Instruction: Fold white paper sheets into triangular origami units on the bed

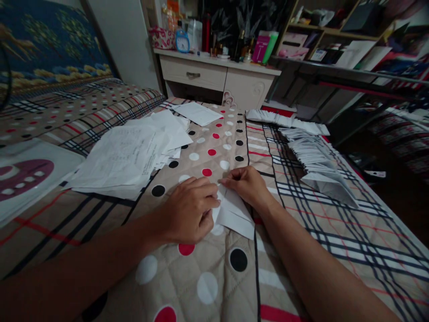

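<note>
A small folded white sheet of paper lies on the bedspread between my hands. With its fingers curled, my left hand grips the paper's left edge. At the far end of the same paper, my right hand is closed in a pinch, thumb against forefinger. Left of the hands spreads a loose pile of printed papers. Along the bed's right side run rows of folded papers, packed close together, with another row of folded papers behind them.
Further back lie some white sheets. A plastic bag with a pink print is at the far left. Beyond the bed stands a white dresser carrying a blue clock and bottles. Shelves rise at the right.
</note>
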The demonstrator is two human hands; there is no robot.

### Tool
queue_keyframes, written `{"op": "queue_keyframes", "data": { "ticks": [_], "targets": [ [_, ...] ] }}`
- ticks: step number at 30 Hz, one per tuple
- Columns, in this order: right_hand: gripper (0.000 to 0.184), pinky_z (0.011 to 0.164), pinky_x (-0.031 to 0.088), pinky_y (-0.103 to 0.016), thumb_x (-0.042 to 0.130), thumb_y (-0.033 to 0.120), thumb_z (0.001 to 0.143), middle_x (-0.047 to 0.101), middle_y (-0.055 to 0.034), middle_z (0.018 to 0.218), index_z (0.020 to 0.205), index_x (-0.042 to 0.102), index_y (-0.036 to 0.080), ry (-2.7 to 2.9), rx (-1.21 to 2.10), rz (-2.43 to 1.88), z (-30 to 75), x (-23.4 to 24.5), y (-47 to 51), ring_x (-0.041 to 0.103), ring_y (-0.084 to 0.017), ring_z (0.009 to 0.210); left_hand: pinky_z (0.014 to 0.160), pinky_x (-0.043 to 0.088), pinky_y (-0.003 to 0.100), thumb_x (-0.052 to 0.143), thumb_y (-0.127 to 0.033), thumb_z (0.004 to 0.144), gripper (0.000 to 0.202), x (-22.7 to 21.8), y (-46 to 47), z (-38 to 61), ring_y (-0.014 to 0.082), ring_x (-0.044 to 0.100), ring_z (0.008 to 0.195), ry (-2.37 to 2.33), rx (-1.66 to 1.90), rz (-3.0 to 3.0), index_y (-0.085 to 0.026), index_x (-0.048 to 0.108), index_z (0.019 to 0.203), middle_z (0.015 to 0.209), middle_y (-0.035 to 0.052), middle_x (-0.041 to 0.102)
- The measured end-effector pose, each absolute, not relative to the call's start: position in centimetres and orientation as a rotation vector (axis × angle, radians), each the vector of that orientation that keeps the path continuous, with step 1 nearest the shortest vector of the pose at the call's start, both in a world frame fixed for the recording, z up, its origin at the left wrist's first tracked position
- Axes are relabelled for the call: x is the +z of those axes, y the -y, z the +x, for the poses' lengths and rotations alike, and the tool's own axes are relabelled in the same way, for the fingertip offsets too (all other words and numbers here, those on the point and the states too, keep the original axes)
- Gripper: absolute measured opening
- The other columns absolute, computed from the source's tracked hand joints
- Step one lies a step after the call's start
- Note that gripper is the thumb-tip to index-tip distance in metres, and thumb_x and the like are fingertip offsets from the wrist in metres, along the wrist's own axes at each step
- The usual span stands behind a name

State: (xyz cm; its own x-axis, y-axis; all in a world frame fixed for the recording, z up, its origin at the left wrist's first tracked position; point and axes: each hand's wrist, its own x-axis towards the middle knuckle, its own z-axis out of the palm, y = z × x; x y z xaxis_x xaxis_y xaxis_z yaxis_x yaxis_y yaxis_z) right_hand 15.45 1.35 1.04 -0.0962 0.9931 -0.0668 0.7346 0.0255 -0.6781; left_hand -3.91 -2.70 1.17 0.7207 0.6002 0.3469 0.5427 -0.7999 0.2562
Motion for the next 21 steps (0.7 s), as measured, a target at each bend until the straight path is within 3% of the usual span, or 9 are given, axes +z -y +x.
{"op": "queue_keyframes", "data": {
  "ticks": [3,6,11,16,21],
  "targets": [
    [0.025,0.055,0.035,-0.022,0.064,0.039,0.073,0.057,0.0014,0.060,0.062,0.065,0.016,1.814,0.893,-1.571,15.6,0.5,-1.3,0.050,-0.012,0.059,0.072,0.047,0.032,0.063,-0.027,0.084,0.013,0.4,1.8,-3.5,0.0169,0.058,0.079,-1.021,0.762,2.503,-0.021,0.074,0.079,0.081,0.0031,0.064],
    [0.025,0.059,0.036,-0.024,0.065,0.035,0.072,0.052,0.0016,0.061,0.058,0.061,0.015,1.749,0.984,-1.351,15.5,0.6,-1.1,0.046,-0.012,0.061,0.066,0.047,0.027,0.073,-0.027,0.077,0.007,-0.4,0.7,-3.0,0.0128,0.058,0.070,-1.140,0.842,2.297,-0.021,0.072,0.074,0.078,0.0003,0.061],
    [0.026,0.059,0.033,-0.024,0.066,0.030,0.073,0.043,0.0029,0.062,0.054,0.056,0.016,1.663,1.063,-1.136,15.5,1.0,-0.9,0.041,-0.011,0.061,0.065,0.047,0.028,0.086,-0.033,0.059,0.047,-0.7,0.0,-3.0,0.0154,0.059,0.073,-1.330,1.024,2.157,-0.018,0.065,0.098,0.086,0.0017,0.065],
    [0.025,0.058,0.033,-0.024,0.067,0.032,0.073,0.045,0.0018,0.065,0.056,0.057,0.016,1.581,1.034,-1.129,15.6,0.9,-0.9,0.042,-0.011,0.061,0.049,0.031,0.022,0.074,-0.045,0.070,0.029,-0.5,-0.9,-3.5,0.0098,0.044,0.051,-1.289,0.801,1.945,-0.016,0.068,0.067,0.055,-0.0036,0.054],
    [0.025,0.054,0.031,-0.024,0.071,0.034,0.065,0.048,0.0022,0.060,0.055,0.057,0.016,1.386,1.038,-1.129,15.6,0.2,-1.5,0.040,-0.011,0.057,0.053,0.034,0.022,0.067,-0.029,0.070,0.019,-0.6,-2.4,-4.0,0.0119,0.051,0.057,-1.116,0.908,1.659,-0.013,0.073,0.078,0.065,-0.0003,0.064]
  ]
}}
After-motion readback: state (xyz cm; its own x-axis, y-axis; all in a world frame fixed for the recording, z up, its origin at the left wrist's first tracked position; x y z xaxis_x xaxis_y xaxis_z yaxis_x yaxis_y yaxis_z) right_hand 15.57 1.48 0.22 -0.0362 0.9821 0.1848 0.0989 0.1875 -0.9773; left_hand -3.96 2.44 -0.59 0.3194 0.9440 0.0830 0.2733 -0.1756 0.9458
